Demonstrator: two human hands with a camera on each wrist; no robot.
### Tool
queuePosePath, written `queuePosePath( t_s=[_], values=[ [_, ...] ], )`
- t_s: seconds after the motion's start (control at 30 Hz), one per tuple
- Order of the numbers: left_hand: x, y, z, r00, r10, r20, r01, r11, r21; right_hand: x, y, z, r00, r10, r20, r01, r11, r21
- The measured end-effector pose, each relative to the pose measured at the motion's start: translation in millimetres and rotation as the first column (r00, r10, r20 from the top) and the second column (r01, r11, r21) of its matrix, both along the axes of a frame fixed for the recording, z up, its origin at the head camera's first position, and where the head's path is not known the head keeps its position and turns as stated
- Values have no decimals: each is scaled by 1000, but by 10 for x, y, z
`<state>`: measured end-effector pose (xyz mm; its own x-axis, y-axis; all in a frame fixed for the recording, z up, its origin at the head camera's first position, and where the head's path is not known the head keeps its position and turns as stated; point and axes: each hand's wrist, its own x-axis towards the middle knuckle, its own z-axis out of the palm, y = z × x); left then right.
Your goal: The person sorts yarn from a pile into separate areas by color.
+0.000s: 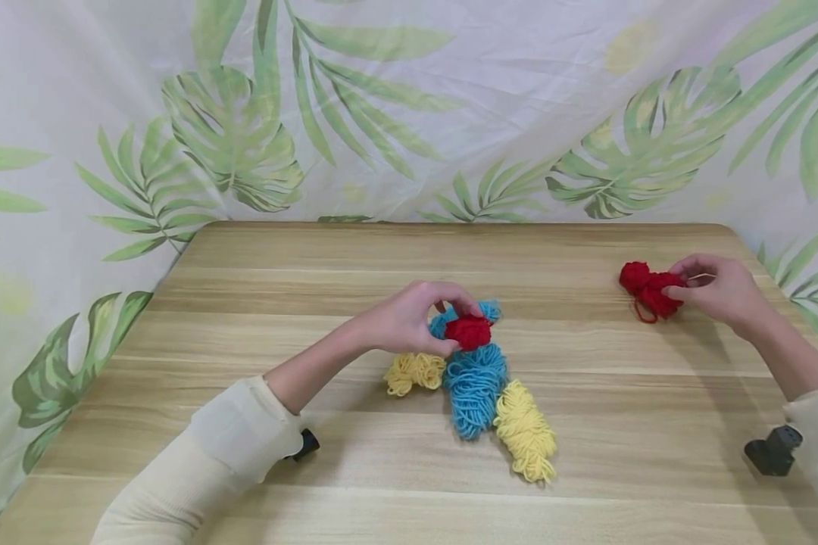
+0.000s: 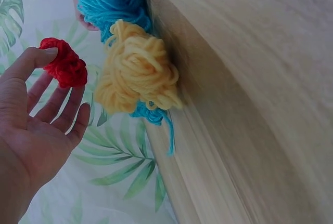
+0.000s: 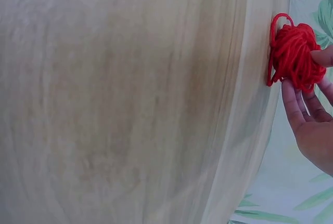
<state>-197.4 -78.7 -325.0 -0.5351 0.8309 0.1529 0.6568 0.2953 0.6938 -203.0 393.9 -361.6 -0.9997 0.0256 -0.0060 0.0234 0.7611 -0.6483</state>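
My left hand (image 1: 419, 314) pinches a small red yarn bundle (image 1: 468, 333) between thumb and fingers, over the blue yarn skeins. In the left wrist view this red bundle (image 2: 64, 63) hangs apart from the yellow yarn (image 2: 138, 70). Below it on the table lie a large blue skein (image 1: 476, 390) and a smaller blue one (image 1: 491, 310), partly hidden by the hand. At the far right, my right hand (image 1: 719, 291) grips one end of a red yarn skein (image 1: 654, 291). A loose red loop touches the tabletop, as the right wrist view shows of the skein (image 3: 296, 55).
A short yellow skein (image 1: 414, 372) lies left of the blue yarn, and a longer yellow skein (image 1: 526, 433) lies at its lower right. The wooden table (image 1: 279, 295) ends at a leaf-printed cloth (image 1: 395, 113). Dark wrist devices (image 1: 773, 452) show at both sleeves.
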Motion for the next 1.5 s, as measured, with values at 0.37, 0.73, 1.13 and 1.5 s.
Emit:
queuePosePath(
  t_s=[0.37, 0.73, 1.13, 1.5],
  values=[
    [-28, 127, 7, 1000, 3, 10, -4, 1000, 9, 22, -12, -2, 1000, 12, 17, -12, 1000, 2],
    [-79, 295, 39, 1000, 7, 15, -7, 1000, -17, 20, -23, -6, 1000, 15, 15, -16, 1000, 18],
    [-148, 483, 47, 999, 3, 37, -1, 998, -67, 27, -9, -7, 999, 9, 39, -10, 999, 32],
    [-224, 629, 57, 998, -18, 53, 21, 999, -49, 9, 18, 19, 1000, -4, 10, 3, 999, 43]
  ],
)
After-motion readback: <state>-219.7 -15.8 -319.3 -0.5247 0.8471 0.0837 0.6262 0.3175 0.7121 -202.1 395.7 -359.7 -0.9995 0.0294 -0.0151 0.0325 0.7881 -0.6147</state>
